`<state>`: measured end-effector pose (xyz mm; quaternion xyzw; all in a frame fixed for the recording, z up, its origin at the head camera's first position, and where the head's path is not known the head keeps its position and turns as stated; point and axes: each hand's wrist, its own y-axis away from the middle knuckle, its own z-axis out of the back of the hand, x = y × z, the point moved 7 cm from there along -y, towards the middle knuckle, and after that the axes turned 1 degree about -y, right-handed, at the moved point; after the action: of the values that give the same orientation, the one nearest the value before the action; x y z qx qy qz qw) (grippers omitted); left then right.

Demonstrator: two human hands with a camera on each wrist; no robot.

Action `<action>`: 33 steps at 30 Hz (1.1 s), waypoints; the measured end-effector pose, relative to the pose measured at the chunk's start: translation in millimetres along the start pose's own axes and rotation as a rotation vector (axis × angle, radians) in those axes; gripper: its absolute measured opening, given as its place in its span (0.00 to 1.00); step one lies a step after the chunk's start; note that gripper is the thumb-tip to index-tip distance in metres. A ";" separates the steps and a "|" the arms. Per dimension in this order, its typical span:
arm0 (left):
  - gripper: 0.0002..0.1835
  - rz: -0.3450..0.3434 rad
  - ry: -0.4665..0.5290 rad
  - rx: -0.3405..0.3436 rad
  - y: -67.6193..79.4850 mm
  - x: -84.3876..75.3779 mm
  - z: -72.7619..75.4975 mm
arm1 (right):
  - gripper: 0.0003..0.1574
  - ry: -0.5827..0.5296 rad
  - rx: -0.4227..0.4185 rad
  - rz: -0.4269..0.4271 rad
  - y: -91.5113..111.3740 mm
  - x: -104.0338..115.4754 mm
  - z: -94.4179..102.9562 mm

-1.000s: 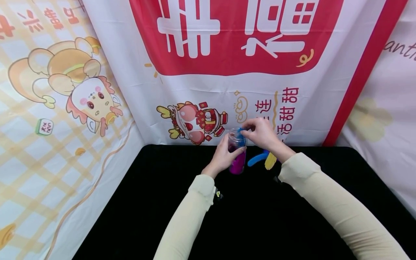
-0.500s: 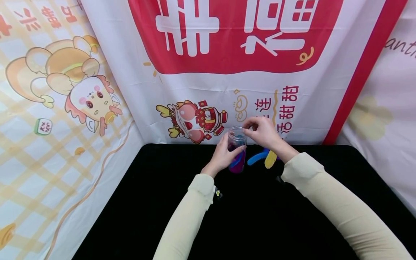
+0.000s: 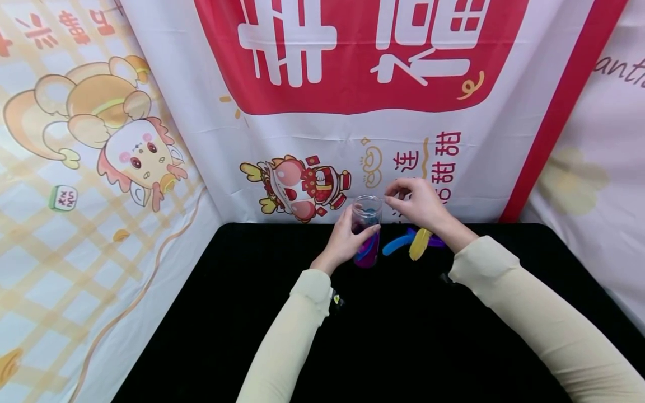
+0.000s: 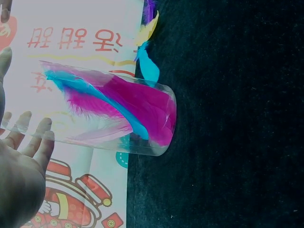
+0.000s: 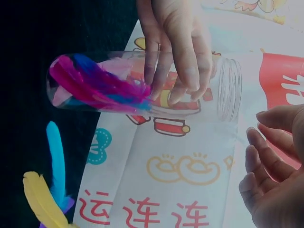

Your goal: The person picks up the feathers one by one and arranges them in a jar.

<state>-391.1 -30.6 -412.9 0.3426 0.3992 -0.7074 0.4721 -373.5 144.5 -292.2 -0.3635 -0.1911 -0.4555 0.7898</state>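
Observation:
My left hand [image 3: 342, 240] grips a clear jar [image 3: 367, 202] around its side, holding it upright near the table's far edge. Inside the jar, magenta, pale pink and blue feathers [image 4: 137, 104] fill the lower part, seen through the glass in both wrist views. The jar's threaded mouth is uncovered. Just right of that rim is my right hand [image 3: 415, 204], apart from the glass. Its fingers [image 5: 255, 137] are loosely bent with nothing between them. Beyond its wrist lie a loose blue feather [image 3: 396, 244], a yellow feather [image 3: 419, 244] and a purple feather [image 3: 436, 241].
A black-covered table [image 3: 383, 341] spreads in front of me. Directly behind the jar hangs a white and red printed cloth [image 3: 327, 106], close to the table's back edge. Another printed cloth [image 3: 101, 184] runs along the left side.
A blue feather that my right fingers held at the jar's mouth has dropped inside. The right hand has since drawn away to the right of the rim. My left hand keeps its hold.

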 end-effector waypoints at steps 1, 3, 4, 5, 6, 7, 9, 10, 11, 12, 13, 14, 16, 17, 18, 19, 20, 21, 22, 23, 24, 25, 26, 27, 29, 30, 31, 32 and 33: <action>0.43 0.001 0.000 -0.001 0.0 -0.2 0.3 | 0.07 0.002 -0.002 0.004 0.6 -0.9 0.6; 0.43 0.001 -0.001 -0.003 0.1 -0.8 0.7 | 0.08 0.005 -0.007 0.009 1.8 -3.1 1.9; 0.43 0.001 -0.001 -0.005 0.3 -1.1 1.0 | 0.08 0.005 -0.010 0.010 2.5 -4.2 2.5; 0.43 0.001 -0.001 -0.007 0.3 -1.4 1.2 | 0.08 0.004 -0.012 0.011 3.2 -5.4 3.0; 0.43 -0.001 -0.002 -0.008 0.2 -1.6 1.3 | 0.08 0.001 -0.013 0.011 3.8 -6.8 3.4; 0.43 -0.002 -0.002 -0.010 0.4 -1.8 1.4 | 0.08 -0.003 -0.011 0.010 4.4 -8.3 3.6; 0.43 -0.004 -0.003 -0.014 0.5 -1.9 1.5 | 0.09 -0.015 -0.006 0.001 6.1 -11.5 4.1; 0.43 -0.006 -0.005 -0.015 0.6 -2.0 1.5 | 0.09 -0.017 -0.001 -0.006 6.8 -14.0 4.1; 0.43 -0.008 -0.006 -0.016 0.7 -1.9 1.5 | 0.09 -0.018 0.003 -0.014 7.6 -16.4 4.2; 0.42 -0.009 -0.007 -0.018 0.7 -1.9 1.5 | 0.09 -0.018 0.007 -0.022 8.2 -19.0 4.1; 0.42 -0.009 -0.008 -0.019 0.9 -1.9 1.7 | 0.09 -0.018 0.012 -0.033 9.0 -21.6 4.0; 0.42 -0.009 -0.011 -0.020 1.0 -1.9 1.8 | 0.09 -0.019 0.016 -0.043 9.8 -24.1 4.0; 0.42 -0.008 -0.010 -0.022 1.3 -2.0 2.1 | 0.09 -0.014 0.022 -0.062 10.6 -29.7 3.7; 0.41 -0.007 -0.008 -0.022 1.5 -2.3 2.3 | 0.09 -0.012 0.024 -0.068 11.2 -31.8 3.9; 0.42 -0.007 -0.006 -0.021 1.6 -2.5 2.4 | 0.10 -0.009 0.025 -0.075 11.6 -34.4 3.9; 0.42 -0.005 -0.004 -0.021 1.7 -2.6 2.5 | 0.10 -0.008 0.026 -0.084 12.1 -37.3 3.9; 0.42 -0.004 -0.002 -0.020 1.7 -2.5 2.5 | 0.11 -0.003 0.025 -0.089 12.5 -40.0 3.8; 0.42 -0.002 0.000 -0.019 1.6 -2.5 2.6 | 0.11 0.000 0.024 -0.096 12.9 -43.1 3.8; 0.42 -0.001 0.001 -0.019 1.5 -2.5 2.6 | 0.12 0.003 0.025 -0.102 13.5 -46.0 3.5; 0.42 0.001 0.000 -0.019 1.4 -2.2 2.6 | 0.13 0.003 0.028 -0.109 14.2 -49.1 3.0; 0.42 0.004 0.000 -0.019 1.2 -1.8 2.6 | 0.13 0.009 0.031 -0.118 14.8 -53.3 2.2; 0.42 0.005 0.000 -0.020 0.9 -1.5 2.6 | 0.13 0.012 0.035 -0.128 15.8 -56.8 1.3; 0.42 0.005 0.000 -0.020 0.7 -1.2 2.4 | 0.12 0.018 0.040 -0.136 16.7 -60.4 0.5; 0.42 0.005 0.000 -0.020 0.5 -1.1 2.3 | 0.13 0.020 0.045 -0.148 17.6 -64.9 -0.6; 0.41 0.003 -0.003 -0.019 0.4 -0.7 1.9 | 0.12 0.023 0.059 -0.176 19.7 -73.6 -3.2; 0.41 0.002 -0.002 -0.017 0.6 -0.7 1.6 | 0.12 0.024 0.063 -0.187 20.4 -77.5 -4.6; 0.41 0.000 -0.002 -0.016 0.7 -0.7 1.3 | 0.12 0.020 0.068 -0.198 21.1 -80.9 -6.1; 0.41 0.000 -0.003 -0.015 0.8 -0.7 1.1 | 0.13 0.015 0.071 -0.206 21.5 -84.3 -7.5; 0.41 -0.001 -0.003 -0.014 1.1 -0.8 1.0 | 0.13 0.011 0.072 -0.214 21.9 -87.3 -8.9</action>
<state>-390.0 -31.4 -412.0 0.3380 0.4035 -0.7054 0.4747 -399.6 195.6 -362.1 -0.3099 -0.2406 -0.5321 0.7503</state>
